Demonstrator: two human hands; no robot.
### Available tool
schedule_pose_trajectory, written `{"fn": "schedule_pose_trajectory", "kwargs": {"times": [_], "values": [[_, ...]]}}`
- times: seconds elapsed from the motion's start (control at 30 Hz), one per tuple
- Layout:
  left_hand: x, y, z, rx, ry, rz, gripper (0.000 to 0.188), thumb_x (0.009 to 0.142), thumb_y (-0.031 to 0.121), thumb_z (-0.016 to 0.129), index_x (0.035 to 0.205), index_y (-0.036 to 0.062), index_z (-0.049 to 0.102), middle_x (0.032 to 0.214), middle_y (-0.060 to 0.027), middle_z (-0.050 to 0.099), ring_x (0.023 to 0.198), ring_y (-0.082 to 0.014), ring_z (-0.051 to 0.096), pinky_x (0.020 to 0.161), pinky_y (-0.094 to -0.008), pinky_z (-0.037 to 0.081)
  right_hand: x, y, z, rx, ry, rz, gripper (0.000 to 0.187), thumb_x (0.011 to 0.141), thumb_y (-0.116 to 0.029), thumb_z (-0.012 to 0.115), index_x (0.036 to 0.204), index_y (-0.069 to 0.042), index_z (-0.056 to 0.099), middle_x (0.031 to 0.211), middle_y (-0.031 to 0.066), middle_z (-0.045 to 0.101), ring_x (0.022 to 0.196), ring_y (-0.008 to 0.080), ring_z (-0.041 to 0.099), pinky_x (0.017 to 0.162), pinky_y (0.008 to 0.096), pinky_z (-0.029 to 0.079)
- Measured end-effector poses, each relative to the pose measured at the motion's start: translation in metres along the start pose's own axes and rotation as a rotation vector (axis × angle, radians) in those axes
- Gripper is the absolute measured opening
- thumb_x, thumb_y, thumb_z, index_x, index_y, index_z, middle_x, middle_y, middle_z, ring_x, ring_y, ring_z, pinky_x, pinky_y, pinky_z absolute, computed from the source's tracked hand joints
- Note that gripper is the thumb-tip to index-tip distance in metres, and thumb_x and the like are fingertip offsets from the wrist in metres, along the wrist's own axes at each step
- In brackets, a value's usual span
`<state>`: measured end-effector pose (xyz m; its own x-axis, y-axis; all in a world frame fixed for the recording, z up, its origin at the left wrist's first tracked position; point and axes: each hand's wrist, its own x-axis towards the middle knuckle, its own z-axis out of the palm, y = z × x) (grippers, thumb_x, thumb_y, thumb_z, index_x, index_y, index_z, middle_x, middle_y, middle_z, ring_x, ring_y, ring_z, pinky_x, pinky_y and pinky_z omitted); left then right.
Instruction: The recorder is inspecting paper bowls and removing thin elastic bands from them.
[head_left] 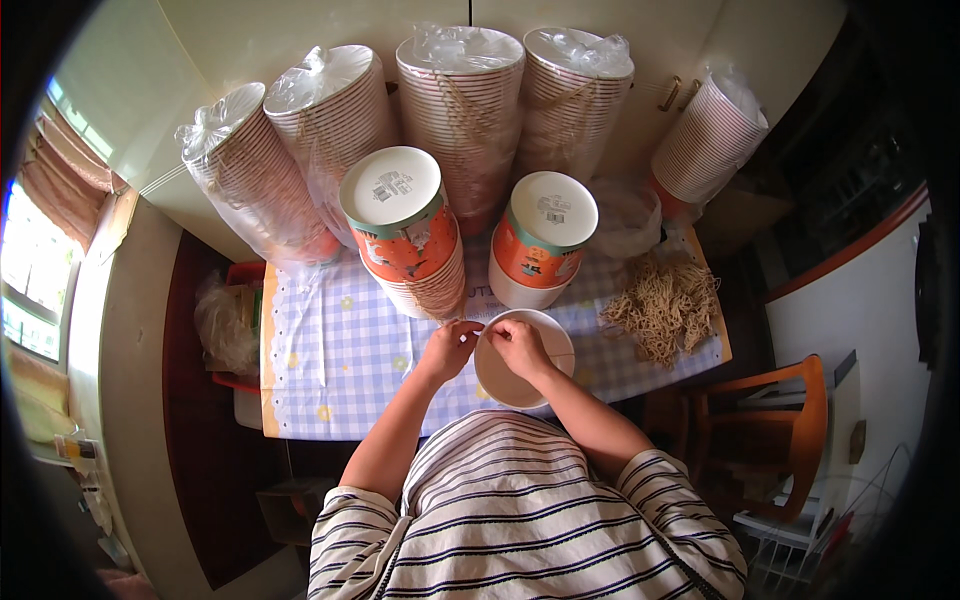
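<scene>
A white paper bucket (508, 388) stands with its open mouth up at the table's front edge, close to my body. My left hand (452, 348) is just outside its left rim, fingertips pinched together. My right hand (520, 345) reaches over the mouth and pinches at the same part of the rim, its fingertips almost meeting the left ones. What lies between the fingers is too small to make out. A thin pale line, possibly cord, shows inside the bucket to the right of my right hand. To the right lies a heap of beige cords (660, 308).
Two upside-down stacks of orange paper buckets, a left one (408, 245) and a right one (540, 250), stand just beyond my hands. Behind them rise several tall bagged bucket stacks (460, 120). A checked cloth (340, 370) covers the table; a wooden chair (800, 440) stands right.
</scene>
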<state>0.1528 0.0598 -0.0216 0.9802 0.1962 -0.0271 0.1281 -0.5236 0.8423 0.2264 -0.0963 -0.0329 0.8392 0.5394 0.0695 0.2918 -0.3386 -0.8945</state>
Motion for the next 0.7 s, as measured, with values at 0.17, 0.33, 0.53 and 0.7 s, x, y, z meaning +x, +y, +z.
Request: {"fn": "schedule_pose_trajectory", "kwargs": {"times": [0.17, 0.33, 0.53, 0.7], "values": [[0.002, 0.000, -0.002, -0.026, -0.019, 0.004, 0.022, 0.083, 0.008, 0.057, 0.103, 0.0052, 0.068, 0.090, -0.0151, 0.064, 0.076, -0.0240, 0.063, 0.069, -0.0331, 0.050, 0.000, 0.005, 0.002, 0.016, -0.038, 0.076, 0.013, 0.082, -0.011, 0.064, 0.084, 0.001, 0.067, 0.074, 0.0106, 0.068, 0.067, 0.0142, 0.063, 0.063, 0.0306, 0.050], [0.007, -0.004, -0.004, 0.065, -0.084, 0.091, 0.018, 0.083, 0.009, 0.058, 0.097, 0.0032, 0.068, 0.087, -0.0160, 0.065, 0.078, -0.0291, 0.064, 0.070, -0.0351, 0.051, 0.000, 0.005, 0.004, 0.018, -0.040, 0.100, 0.016, 0.081, -0.015, 0.065, 0.083, 0.001, 0.067, 0.075, 0.0135, 0.068, 0.068, 0.0192, 0.065, 0.064, 0.0331, 0.050], [0.002, 0.003, -0.006, 0.034, -0.185, -0.121, 0.016, 0.086, 0.012, 0.056, 0.091, 0.0002, 0.066, 0.079, -0.0120, 0.066, 0.077, -0.0204, 0.066, 0.069, -0.0322, 0.052, -0.003, 0.003, -0.003, 0.089, -0.103, 0.165, 0.016, 0.083, -0.015, 0.065, 0.087, 0.001, 0.065, 0.079, 0.0116, 0.068, 0.072, 0.0185, 0.065, 0.065, 0.0317, 0.051], [-0.013, -0.014, -0.006, -0.527, -0.162, -0.341, 0.019, 0.091, 0.016, 0.051, 0.092, -0.0009, 0.061, 0.084, -0.0114, 0.065, 0.075, -0.0227, 0.066, 0.070, -0.0336, 0.053, -0.012, -0.017, -0.035, 0.390, -0.255, 0.363, 0.019, 0.086, -0.013, 0.062, 0.100, 0.000, 0.059, 0.085, 0.0037, 0.062, 0.073, 0.0099, 0.059, 0.059, 0.0231, 0.047]]}}
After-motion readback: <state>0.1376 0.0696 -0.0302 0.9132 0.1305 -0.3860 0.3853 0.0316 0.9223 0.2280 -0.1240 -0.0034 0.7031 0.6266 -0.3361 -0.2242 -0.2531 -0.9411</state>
